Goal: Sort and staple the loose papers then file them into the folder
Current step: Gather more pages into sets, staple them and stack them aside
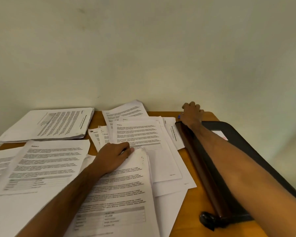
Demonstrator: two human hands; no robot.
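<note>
Pale, bare wall (pixel 143 48) filled the upper half of the view, and below it a brown wooden desk (pixel 191 161) ran up against it, strewn with printed white sheets. At ten o'clock a thick, squared stack of white printed papers (pixel 46 125) lay near the wall. At eight o'clock a loose printed page with a small table (pixel 43 166) overlapped other sheets. Around the centre, toward twelve o'clock, a fanned heap of loose printed pages (pixel 140 132) lay in disorder. At six o'clock a set of printed white sheets with a curled upper corner (pixel 120 190) lay nearest the camera. The left hand (pixel 113 158) rested on that set, its fingers curled at the curled corner and seeming to pinch it, though blur hid the exact grip. At three o'clock a black folder with a dark brown spine (pixel 243 142) lay open-side away along the desk's right edge. The right arm stretched over it, and the right hand (pixel 192 113) was clenched around a small object with a blue tip (pixel 179 116) at one o'clock, by the wall; what that object was I could not tell.
</note>
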